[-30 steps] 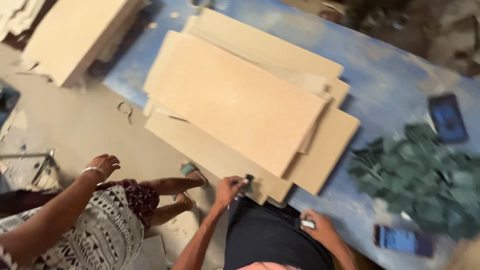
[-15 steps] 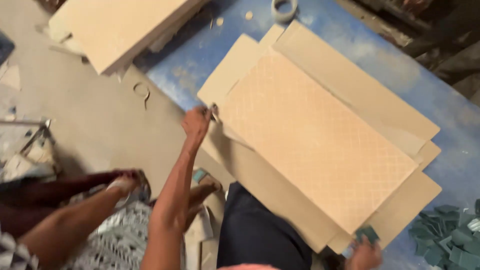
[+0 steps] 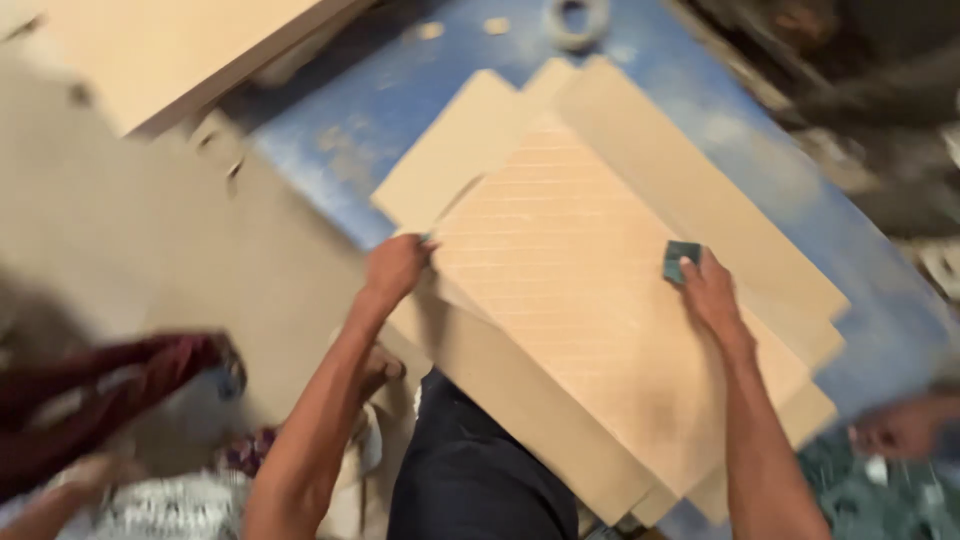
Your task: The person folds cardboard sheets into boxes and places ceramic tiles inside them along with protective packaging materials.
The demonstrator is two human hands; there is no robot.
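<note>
A stack of large beige tiles lies on a blue sheet; the top tile shows a ribbed, cross-hatched back. My left hand grips the near-left edge of that top tile, fingers curled over it. My right hand rests on the tile's upper right part and presses a small dark green tile piece against it with the fingertips. The picture is blurred by motion.
Another stack of beige tiles lies at the top left. A roll of tape sits at the top. A person in dark red and patterned cloth crouches at the lower left. Green tile pieces lie at the lower right.
My right hand has come up from the tile's lower corner onto its upper right face with the green piece. My left hand has shifted along the left edge. The view has swung.
</note>
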